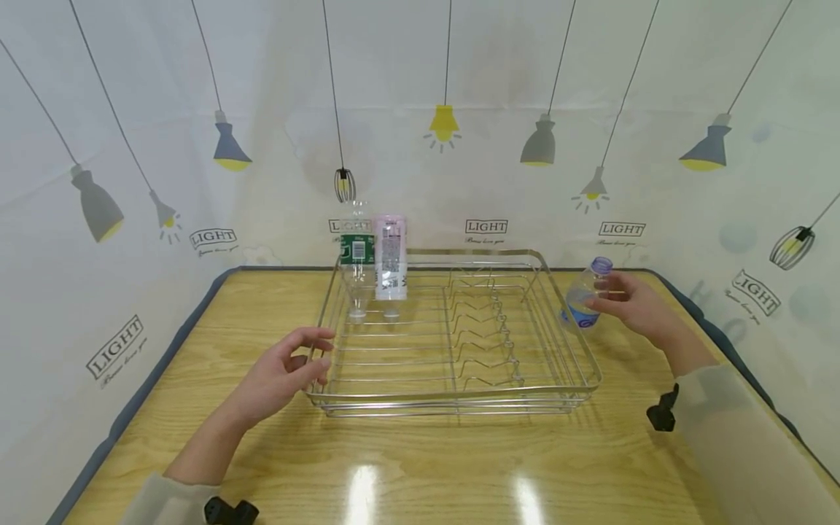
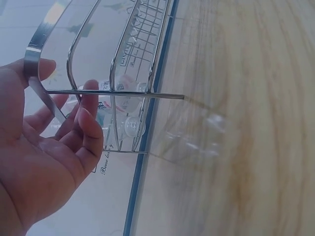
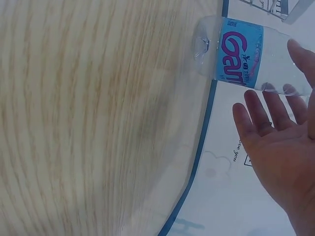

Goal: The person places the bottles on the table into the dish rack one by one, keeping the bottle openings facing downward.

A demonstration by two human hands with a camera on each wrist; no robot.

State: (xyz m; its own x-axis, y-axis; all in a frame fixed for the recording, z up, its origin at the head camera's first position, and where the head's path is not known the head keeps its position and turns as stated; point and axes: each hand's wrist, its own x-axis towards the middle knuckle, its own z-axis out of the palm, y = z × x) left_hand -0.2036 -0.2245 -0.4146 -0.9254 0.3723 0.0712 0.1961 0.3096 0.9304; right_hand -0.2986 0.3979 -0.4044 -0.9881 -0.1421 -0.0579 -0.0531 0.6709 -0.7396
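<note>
My right hand (image 1: 633,302) grips a clear plastic bottle (image 1: 579,306) around its upper part, thumb on one side and fingers on the other. The bottle has a purple cap and a blue label, and leans beside the right side of a metal dish rack (image 1: 453,396). At the rack's front left corner, my left hand (image 2: 54,142) has loosely bent fingers around the rim with a gap to the thumb. Inside the rack, at the back left, a clear bottle with a green label (image 1: 357,249) and a pink-and-white bottle (image 1: 391,255) stand neck down.
A row of wire plate dividers (image 1: 488,328) runs along the rack's right half. The wooden table (image 1: 433,467) ends at a dark blue edge, with a lamp-printed white cloth (image 1: 407,65) hanging behind and at both sides.
</note>
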